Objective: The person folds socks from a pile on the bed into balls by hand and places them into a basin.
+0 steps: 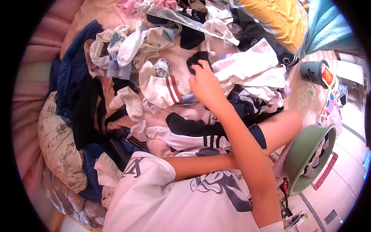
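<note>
My right hand reaches to the upper middle, its fingers closed on a small black sock. White socks lie just right of it, and a white sock with red-brown stripes lies to its left. Below are a long black sock and a white one with black stripes. My left forearm runs across my lap and passes beneath the right forearm, which hides the left hand.
A green basin with socks inside stands at the right, beyond my bent knee. Above it is a grey bin. Dark blue cloth and a floral pillow lie left; a yellow cushion is at the top.
</note>
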Motion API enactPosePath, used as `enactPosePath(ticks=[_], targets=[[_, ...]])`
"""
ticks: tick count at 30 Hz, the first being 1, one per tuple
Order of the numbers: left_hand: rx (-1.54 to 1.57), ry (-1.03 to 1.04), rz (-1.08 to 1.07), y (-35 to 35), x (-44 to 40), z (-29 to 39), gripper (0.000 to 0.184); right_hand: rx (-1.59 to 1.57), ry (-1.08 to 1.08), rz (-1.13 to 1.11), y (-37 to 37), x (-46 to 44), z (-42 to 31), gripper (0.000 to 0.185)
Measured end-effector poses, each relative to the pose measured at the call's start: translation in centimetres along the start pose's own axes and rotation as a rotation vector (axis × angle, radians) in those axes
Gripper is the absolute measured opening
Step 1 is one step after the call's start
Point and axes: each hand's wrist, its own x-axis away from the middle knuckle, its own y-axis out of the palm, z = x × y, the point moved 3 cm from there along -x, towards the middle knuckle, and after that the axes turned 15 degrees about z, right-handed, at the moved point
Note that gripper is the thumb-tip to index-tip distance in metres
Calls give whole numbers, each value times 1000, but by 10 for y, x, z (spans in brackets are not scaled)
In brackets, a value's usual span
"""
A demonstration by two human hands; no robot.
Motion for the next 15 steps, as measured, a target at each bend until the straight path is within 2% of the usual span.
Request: enactPosePath(ticks=[2, 3, 5, 7, 9, 10, 12, 14, 15], targets=[[-328, 35, 10, 0, -6, 5, 17, -248, -184, 285, -14, -3, 11, 28], [-353, -22, 47, -5, 16, 12, 17, -315, -159, 272, -14, 5, -14, 28], [-334, 75, 74, -5, 3, 15, 14, -806, 561, -127, -51, 8, -16, 27], [-259, 123, 125, 0, -1, 35, 11, -826, 549, -170, -88, 15, -16, 27], [-214, 136, 156, -3, 3, 35, 10, -1058, 518, -110, -116, 26, -24, 24], [-400, 292, 334, -9, 6, 33, 13, -1060, 513, -99, -130, 33, -26, 24], [-569, 454, 505, -9, 11, 33, 17, -1154, 536, -44, -159, 50, -29, 19], [76, -296, 535, -18, 25, 58, 22, -1242, 544, -17, -183, 69, -28, 12], [179, -270, 554, -22, 26, 71, 26, -1258, 572, -22, -194, 81, -22, 11]])
